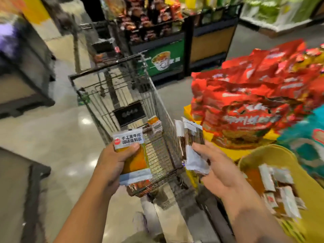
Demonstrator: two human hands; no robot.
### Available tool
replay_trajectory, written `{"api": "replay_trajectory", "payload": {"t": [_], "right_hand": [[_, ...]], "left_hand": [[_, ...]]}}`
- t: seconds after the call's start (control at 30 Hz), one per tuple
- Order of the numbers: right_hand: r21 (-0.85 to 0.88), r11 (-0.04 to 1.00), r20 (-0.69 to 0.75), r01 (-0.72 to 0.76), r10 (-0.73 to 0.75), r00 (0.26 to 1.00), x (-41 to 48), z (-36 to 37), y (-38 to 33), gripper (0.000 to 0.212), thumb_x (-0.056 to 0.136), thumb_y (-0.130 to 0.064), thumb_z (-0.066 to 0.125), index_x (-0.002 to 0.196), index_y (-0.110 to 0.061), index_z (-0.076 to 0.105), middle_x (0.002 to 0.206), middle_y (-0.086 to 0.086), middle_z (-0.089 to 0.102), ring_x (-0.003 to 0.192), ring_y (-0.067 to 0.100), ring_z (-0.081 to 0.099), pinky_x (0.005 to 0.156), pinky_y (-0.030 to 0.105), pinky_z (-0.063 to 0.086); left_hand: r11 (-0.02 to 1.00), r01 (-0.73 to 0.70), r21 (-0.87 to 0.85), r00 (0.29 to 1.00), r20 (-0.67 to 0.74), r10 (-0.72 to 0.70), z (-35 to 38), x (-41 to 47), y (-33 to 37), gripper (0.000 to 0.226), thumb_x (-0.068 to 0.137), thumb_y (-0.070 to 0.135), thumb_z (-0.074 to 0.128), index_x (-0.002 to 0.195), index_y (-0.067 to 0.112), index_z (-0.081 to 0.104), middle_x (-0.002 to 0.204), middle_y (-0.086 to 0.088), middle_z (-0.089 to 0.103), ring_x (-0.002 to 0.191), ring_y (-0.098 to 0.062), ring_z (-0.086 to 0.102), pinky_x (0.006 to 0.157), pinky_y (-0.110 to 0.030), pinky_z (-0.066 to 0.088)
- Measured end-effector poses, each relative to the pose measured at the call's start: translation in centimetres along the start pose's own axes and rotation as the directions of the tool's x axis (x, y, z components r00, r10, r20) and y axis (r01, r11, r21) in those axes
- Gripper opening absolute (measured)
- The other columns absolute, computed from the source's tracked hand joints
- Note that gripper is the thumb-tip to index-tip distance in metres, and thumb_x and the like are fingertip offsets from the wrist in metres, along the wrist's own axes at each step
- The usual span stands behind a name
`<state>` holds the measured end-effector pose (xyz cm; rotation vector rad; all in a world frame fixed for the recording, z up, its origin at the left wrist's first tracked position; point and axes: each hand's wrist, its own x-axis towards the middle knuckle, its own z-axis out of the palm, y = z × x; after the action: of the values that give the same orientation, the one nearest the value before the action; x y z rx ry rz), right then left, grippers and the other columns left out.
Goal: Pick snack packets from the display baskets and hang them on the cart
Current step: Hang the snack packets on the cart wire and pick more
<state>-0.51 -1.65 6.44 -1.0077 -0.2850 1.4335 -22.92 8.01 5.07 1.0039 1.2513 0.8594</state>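
Cart (pixel 122 95) ahead, basket (pixel 273 155) right, packets (pixel 154 124) in cart.

The glossy floor (pixel 57 137) carried a wire cart (pixel 158 102), with dark display stands (pixel 210 41) behind it. Beside the cart, a yellow display (pixel 228 150) bore a heap of red packets (pixel 254 95), and a yellow basket (pixel 273 152) just nearer held small white-ended packets (pixel 282 192).

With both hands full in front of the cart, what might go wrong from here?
The right hand holds several brown packets by their lower ends; one may slip out. The left hand grips stacked orange packets, so with no free hand, hanging one on the cart could drop the bottom ones.
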Motion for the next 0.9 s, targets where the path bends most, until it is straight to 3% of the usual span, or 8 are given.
{"api": "replay_trajectory", "payload": {"t": [0.17, 0.27, 0.33, 0.43, 0.57, 0.67, 0.8, 0.9], "right_hand": [[-0.06, 0.997, -0.004, -0.039, 0.039, 0.999, 5.1, 4.4, 2.8, 0.016, 0.093, -0.001, 0.055, 0.099, -0.01, 0.066, 0.073, 0.006, 0.074, 0.059, 0.017, 0.071, 0.052, 0.027, 0.058], [-0.143, 0.987, -0.029, -0.08, 0.077, 0.997, 8.2, 7.3, 5.0, 0.027, 0.081, -0.008, 0.067, 0.107, -0.003, 0.07, 0.094, 0.018, 0.075, 0.078, 0.029, 0.073, 0.067, 0.036, 0.061], [-0.197, 0.973, -0.062, -0.12, 0.11, 0.992, 10.5, 9.3, 6.5, 0.047, 0.076, -0.014, 0.073, 0.12, -0.002, 0.068, 0.112, 0.023, 0.071, 0.095, 0.037, 0.069, 0.087, 0.049, 0.055], [-0.263, 0.957, -0.078, -0.123, 0.105, 0.991, 14.1, 11.8, 8.6, 0.049, 0.078, -0.014, 0.072, 0.126, -0.005, 0.066, 0.121, 0.024, 0.069, 0.112, 0.043, 0.065, 0.102, 0.059, 0.046], [-0.321, 0.936, -0.13, -0.147, 0.111, 0.985, 17.7, 13.4, 11.0, 0.042, 0.082, -0.013, 0.071, 0.123, -0.009, 0.066, 0.115, 0.017, 0.073, 0.104, 0.033, 0.07, 0.087, 0.043, 0.058], [-0.367, 0.902, -0.192, -0.228, 0.167, 0.967, 20.0, 13.5, 13.2, 0.036, 0.083, -0.011, 0.071, 0.119, -0.007, 0.068, 0.11, 0.017, 0.074, 0.089, 0.025, 0.073, 0.072, 0.033, 0.057], [-0.408, 0.86, -0.266, -0.306, 0.209, 0.941, 22.8, 12.7, 14.8, 0.038, 0.08, -0.004, 0.071, 0.117, -0.012, 0.068, 0.102, 0.013, 0.076, 0.086, 0.024, 0.074, 0.073, 0.036, 0.053], [-0.414, 0.83, -0.328, -0.374, 0.247, 0.912, 26.1, 11.6, 16.0, 0.02, 0.091, 0.0, 0.064, 0.106, -0.011, 0.07, 0.086, 0.009, 0.076, 0.069, 0.018, 0.073, 0.055, 0.029, 0.054]], "left_hand": [[0.98, -0.006, -0.2, 0.985, -0.172, -0.029, -6.3, 4.1, -0.3, 0.015, 0.095, 0.012, 0.066, 0.106, 0.021, 0.067, 0.096, -0.005, 0.078, 0.071, -0.015, 0.075, 0.057, -0.029, 0.061], [0.955, 0.027, -0.296, 0.978, -0.191, -0.087, -10.2, 7.6, 0.2, 0.017, 0.097, 0.008, 0.062, 0.094, 0.025, 0.058, 0.077, 0.001, 0.078, 0.06, -0.012, 0.073, 0.052, -0.028, 0.06], [0.946, 0.058, -0.318, 0.98, -0.162, -0.114, -13.3, 10.2, -0.2, 0.015, 0.094, 0.005, 0.063, 0.1, 0.019, 0.064, 0.084, -0.004, 0.079, 0.063, -0.015, 0.074, 0.053, -0.03, 0.06], [0.95, 0.077, -0.301, 0.973, -0.187, -0.138, -17.8, 14.7, -1.5, 0.03, 0.089, 0.01, 0.072, 0.117, 0.019, 0.068, 0.103, -0.005, 0.077, 0.083, -0.019, 0.075, 0.065, -0.033, 0.06], [0.92, 0.146, -0.364, 0.957, -0.184, -0.225, -20.7, 19.2, -3.0, 0.028, 0.09, 0.01, 0.073, 0.113, 0.025, 0.068, 0.096, 0.002, 0.079, 0.082, -0.017, 0.076, 0.064, -0.033, 0.062], [0.898, 0.229, -0.375, 0.943, -0.144, -0.301, -21.8, 21.7, -4.4, 0.027, 0.09, 0.009, 0.072, 0.111, 0.025, 0.067, 0.098, 0.001, 0.079, 0.088, -0.02, 0.076, 0.07, -0.036, 0.062], [0.881, 0.313, -0.355, 0.924, -0.1, -0.369, -21.9, 25.0, -6.5, 0.026, 0.089, 0.01, 0.073, 0.112, 0.023, 0.069, 0.106, -0.006, 0.078, 0.097, -0.027, 0.074, 0.082, -0.041, 0.059], [0.872, 0.343, -0.35, 0.906, -0.123, -0.406, -21.3, 28.4, -8.3, 0.032, 0.088, 0.011, 0.075, 0.117, 0.02, 0.067, 0.105, -0.007, 0.078, 0.094, -0.028, 0.075, 0.082, -0.041, 0.059]]}}
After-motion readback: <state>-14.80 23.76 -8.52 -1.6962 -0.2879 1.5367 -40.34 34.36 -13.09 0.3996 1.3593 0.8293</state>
